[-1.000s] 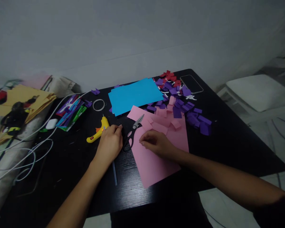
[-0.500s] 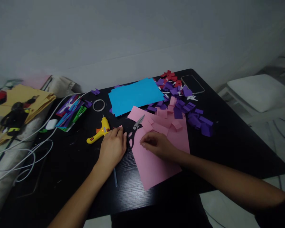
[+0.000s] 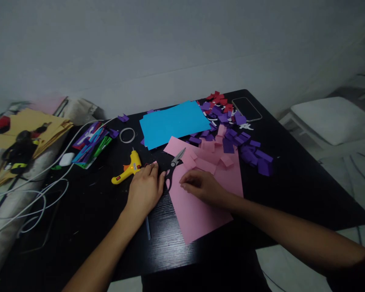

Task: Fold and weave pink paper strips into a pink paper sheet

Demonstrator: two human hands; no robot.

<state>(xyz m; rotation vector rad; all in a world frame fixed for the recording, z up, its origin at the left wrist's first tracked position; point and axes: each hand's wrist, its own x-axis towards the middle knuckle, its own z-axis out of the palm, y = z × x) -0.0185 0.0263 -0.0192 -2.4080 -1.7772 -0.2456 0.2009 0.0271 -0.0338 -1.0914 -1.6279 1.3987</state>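
Observation:
My left hand [image 3: 145, 184] lies palm down on the black table, its fingers close together over a small pink paper piece [image 3: 154, 163] that peeks out at the fingertips. Its thumb reaches the handle of the dark scissors [image 3: 174, 164]. Just left of it is a yellow glue gun [image 3: 128, 168] with a small orange light. My right hand [image 3: 197, 184] is over a pink sheet [image 3: 205, 217], fingers curled and fingertips pinched; whatever they may hold is too small to make out. Cut pink pieces [image 3: 226, 161] lie beyond it.
Blue sheets [image 3: 174, 123] lie at the back, with purple pieces [image 3: 249, 154], red scraps [image 3: 217, 97] and a phone [image 3: 247, 108] to the right. A tape ring [image 3: 127, 135], coloured strips [image 3: 93, 144] and white cables [image 3: 42, 194] are left. A glue stick [image 3: 148, 228] lies near the front.
The thumb of my left hand has moved slightly outward to the scissors' handle. My right hand has stayed almost still.

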